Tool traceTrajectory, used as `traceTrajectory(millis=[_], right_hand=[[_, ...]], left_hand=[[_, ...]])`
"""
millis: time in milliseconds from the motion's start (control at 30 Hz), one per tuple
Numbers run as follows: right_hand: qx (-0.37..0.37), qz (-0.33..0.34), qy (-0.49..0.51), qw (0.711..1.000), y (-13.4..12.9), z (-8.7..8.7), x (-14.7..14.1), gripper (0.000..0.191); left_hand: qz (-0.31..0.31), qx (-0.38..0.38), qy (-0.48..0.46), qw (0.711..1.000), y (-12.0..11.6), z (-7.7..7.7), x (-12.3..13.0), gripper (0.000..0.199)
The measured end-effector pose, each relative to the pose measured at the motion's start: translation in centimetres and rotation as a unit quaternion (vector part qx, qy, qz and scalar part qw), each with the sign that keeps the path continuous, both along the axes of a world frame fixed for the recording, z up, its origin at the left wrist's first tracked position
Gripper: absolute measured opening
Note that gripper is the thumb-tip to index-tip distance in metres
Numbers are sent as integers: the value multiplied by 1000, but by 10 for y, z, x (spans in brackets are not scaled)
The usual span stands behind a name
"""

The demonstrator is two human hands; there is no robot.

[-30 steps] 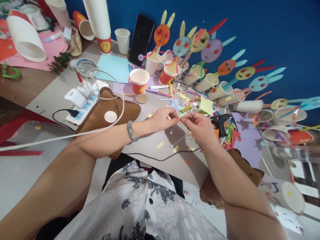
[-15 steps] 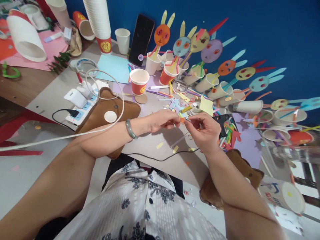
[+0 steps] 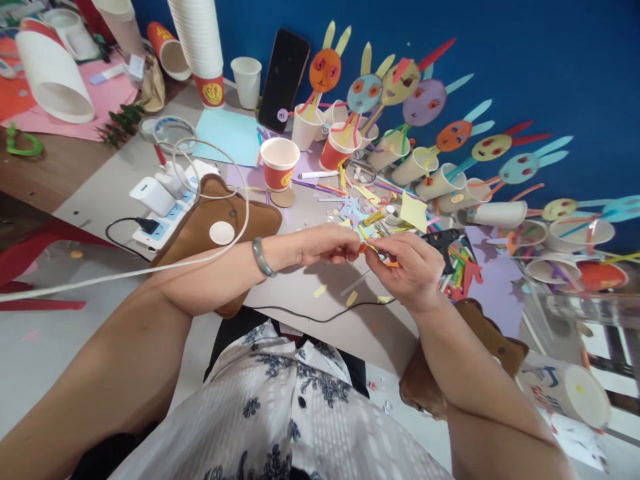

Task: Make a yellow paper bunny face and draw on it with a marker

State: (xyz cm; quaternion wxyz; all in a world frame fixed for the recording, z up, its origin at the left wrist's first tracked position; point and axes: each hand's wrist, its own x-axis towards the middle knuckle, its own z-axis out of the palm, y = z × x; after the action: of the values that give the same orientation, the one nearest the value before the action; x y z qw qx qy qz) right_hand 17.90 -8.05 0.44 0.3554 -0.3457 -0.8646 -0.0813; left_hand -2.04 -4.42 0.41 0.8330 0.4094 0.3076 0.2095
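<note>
Over the table, my left hand (image 3: 333,244) and my right hand (image 3: 407,267) meet with their fingertips almost touching. Between them is a small orange paper piece (image 3: 363,247), mostly hidden by the fingers. My left hand is closed in a pinch on it, and the right thumb and forefinger pinch at its other side. Whether a second bit lies in the right fingers is too small to tell. Just behind the hands lie paper scraps (image 3: 357,207) and a yellow paper square (image 3: 414,212). A red and white paper cup (image 3: 279,163) stands upright to the left.
Rabbit-faced paper figures (image 3: 325,70) stand in cups along the blue wall. A phone (image 3: 284,80) leans there beside a tall cup stack (image 3: 197,47). A power strip (image 3: 165,217) with a looping white cable (image 3: 247,200) lies left; the cable crosses above my left forearm.
My right fingers have shifted slightly and curled closer around the small piece, which now shows more orange at the left fingertips. My left hand has barely moved.
</note>
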Motion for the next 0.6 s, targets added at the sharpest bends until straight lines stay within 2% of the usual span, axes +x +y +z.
traceTrajectory(millis=[233,600], right_hand=[[34,20,-27,999,1,3,2,17],[-26,27,-27,999,0,3,3,19]], left_hand=[[-7,24,21,999,-1,-1,0,19],[-19,25,21,999,0,-3,-1,21]])
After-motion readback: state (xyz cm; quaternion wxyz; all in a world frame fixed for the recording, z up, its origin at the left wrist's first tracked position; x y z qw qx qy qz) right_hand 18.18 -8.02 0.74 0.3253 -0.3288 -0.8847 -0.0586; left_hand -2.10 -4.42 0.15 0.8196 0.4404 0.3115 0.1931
